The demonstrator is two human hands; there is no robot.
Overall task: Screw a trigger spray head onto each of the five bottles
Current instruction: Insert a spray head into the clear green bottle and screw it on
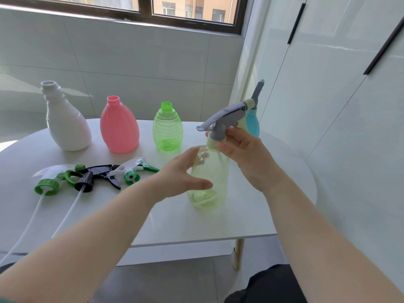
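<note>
**Grey sprayer seated on the pale green bottle**

The pale yellow-green translucent bottle (208, 193) stands upright on the white table (196, 224), toward its right side. On its neck sits a grey trigger spray head (220, 119) with a pale yellow collar (215, 143). The right hand (242, 154) comes in from 4 o'clock and grasps that collar, fingers curled round it. The left hand (183, 173) lies at the bottle's 9 o'clock with fingers loosely spread, thumb across the front of the body. It is blurred, so I cannot tell whether it presses.

Taking this bottle as the clock's centre:
- A blue bottle (253, 127), already wearing a grey sprayer (258, 90), stands just behind at 1 o'clock.
- Three uncapped bottles run off toward 10 and 11 o'clock: green ribbed bottle (167, 130), pink bottle (119, 127), white bottle (65, 123).
- Three loose heads lie at 9 o'clock: a white-and-green sprayer (133, 171), a black sprayer (96, 176), and a green-collared sprayer (54, 180) farthest left.
</note>
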